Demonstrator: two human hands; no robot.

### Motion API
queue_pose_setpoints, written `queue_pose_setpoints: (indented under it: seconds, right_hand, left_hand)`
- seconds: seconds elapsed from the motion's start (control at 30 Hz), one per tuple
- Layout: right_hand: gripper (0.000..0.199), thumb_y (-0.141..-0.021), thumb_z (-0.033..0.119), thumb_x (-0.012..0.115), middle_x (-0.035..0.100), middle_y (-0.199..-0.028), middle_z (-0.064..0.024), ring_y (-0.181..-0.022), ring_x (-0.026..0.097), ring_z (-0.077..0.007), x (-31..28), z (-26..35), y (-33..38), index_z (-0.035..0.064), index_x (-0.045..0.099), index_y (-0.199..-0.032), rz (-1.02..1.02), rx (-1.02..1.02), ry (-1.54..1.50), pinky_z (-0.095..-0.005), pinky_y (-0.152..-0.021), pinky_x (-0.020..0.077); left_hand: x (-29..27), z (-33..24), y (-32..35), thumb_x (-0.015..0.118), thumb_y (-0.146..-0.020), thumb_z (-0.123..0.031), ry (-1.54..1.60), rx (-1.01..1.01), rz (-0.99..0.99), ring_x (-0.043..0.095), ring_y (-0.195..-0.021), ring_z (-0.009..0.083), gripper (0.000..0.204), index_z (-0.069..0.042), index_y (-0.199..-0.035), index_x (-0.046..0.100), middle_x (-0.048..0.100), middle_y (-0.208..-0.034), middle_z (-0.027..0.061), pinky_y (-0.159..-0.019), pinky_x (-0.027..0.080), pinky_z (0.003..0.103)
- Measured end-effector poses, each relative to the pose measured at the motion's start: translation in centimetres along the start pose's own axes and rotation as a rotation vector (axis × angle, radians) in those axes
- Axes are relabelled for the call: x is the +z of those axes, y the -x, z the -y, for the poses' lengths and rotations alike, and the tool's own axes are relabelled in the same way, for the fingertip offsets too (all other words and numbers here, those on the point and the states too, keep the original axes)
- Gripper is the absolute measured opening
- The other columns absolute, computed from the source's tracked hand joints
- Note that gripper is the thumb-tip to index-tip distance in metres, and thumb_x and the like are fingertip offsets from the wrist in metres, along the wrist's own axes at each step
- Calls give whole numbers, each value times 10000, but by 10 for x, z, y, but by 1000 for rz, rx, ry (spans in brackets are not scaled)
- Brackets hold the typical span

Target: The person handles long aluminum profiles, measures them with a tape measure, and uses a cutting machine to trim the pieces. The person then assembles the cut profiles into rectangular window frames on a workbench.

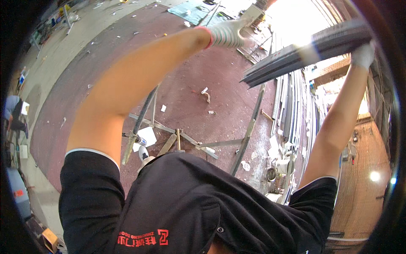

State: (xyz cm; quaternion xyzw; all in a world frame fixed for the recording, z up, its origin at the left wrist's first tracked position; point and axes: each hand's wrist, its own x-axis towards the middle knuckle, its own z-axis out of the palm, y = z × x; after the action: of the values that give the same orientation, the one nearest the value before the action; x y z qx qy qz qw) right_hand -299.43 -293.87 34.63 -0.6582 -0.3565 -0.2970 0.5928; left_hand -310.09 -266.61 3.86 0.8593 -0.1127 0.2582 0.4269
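Observation:
My right hand (363, 56), in a pale glove, is raised at the far right and closed round a bundle of long dark grey strips (281, 63), perhaps metal profiles. The bundle slants across the upper right, its nearer end pointing left and down. My left hand (230, 34) reaches forward at top centre in a white glove with green stripes and a red cuff. Its thumb and fingers are spread, apart from the bundle's left end, and hold nothing I can see. The right fingers are partly hidden by the bundle and blurred.
Beneath me stands a metal frame of thin bars (253, 127). A wooden handle (178, 139) lies near my shoe (144, 153). Long profiles (292, 114) are stacked at right beside buckets (281, 165). Scraps litter the reddish floor (186, 89). Another person (15, 114) is at the left edge.

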Motion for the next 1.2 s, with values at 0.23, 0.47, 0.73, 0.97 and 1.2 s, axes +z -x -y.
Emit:
queue_pose_setpoints:
  seconds: [0.23,0.47,0.73,0.97,1.2]
  right_hand:
    - [811,-1024,672,176,238,-1643,-134,-1495,258,-337,25,-14,146,99,209,-1598,-304,203,-297,-480,-1248,174]
    - [938,-942,782,324,285,-1631,-111,-1490,276,-316,32,-78,255,110,240,-1591,-423,440,-550,-466,-1244,195]
    - [910,-920,660,581,359,-1582,-144,-1450,323,-307,-78,-154,352,44,331,-1541,-546,676,-567,-468,-1219,218]
    - [532,-975,571,551,703,-1114,-94,-1005,659,-284,-86,-269,527,89,648,-1179,-756,1180,-620,-470,-911,520]
    - [555,-930,658,539,704,-1132,-58,-959,665,-293,-81,-341,628,193,639,-1216,-809,1532,-464,-513,-797,535]
  left_hand:
    - [11,28,91,868,-697,-452,-164,2,64,412,-1397,397,1083,-10,-1524,326,442,-1481,253,-1163,351,460]
    - [46,18,161,899,-605,-250,-496,56,-404,579,-1139,422,855,-9,-1302,468,589,-1224,222,-972,476,505]
    - [-19,109,255,839,-640,-213,-480,-50,21,626,-1026,394,613,-63,-1169,568,653,-1070,182,-915,494,492]
    - [-61,149,280,856,-679,-305,-722,-221,465,672,-1052,329,587,-159,-1215,665,710,-1099,129,-955,523,436]
    - [-23,184,294,850,-639,-279,-764,-268,616,667,-1082,310,634,-172,-1232,653,695,-1129,122,-965,527,414]
